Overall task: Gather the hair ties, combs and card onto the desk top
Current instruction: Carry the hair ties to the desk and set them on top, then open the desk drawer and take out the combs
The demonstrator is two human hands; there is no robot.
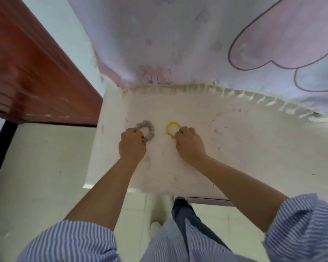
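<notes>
A grey fabric scrunchie [147, 127] lies on a pale, stained mattress surface [235, 148]. My left hand [132, 144] pinches its lower left side with closed fingers. A yellow coiled hair tie [171, 127] lies a little to the right of the scrunchie. My right hand [189, 144] has its fingertips closed on the yellow tie's right edge. Both ties still rest on the surface. No comb or card shows in view.
A reddish-brown wooden desk [36, 76] stands at the upper left, higher than the mattress. A pink and lilac printed blanket [197, 40] with a frilled hem covers the far side. Pale tiled floor [36, 176] and my feet lie below.
</notes>
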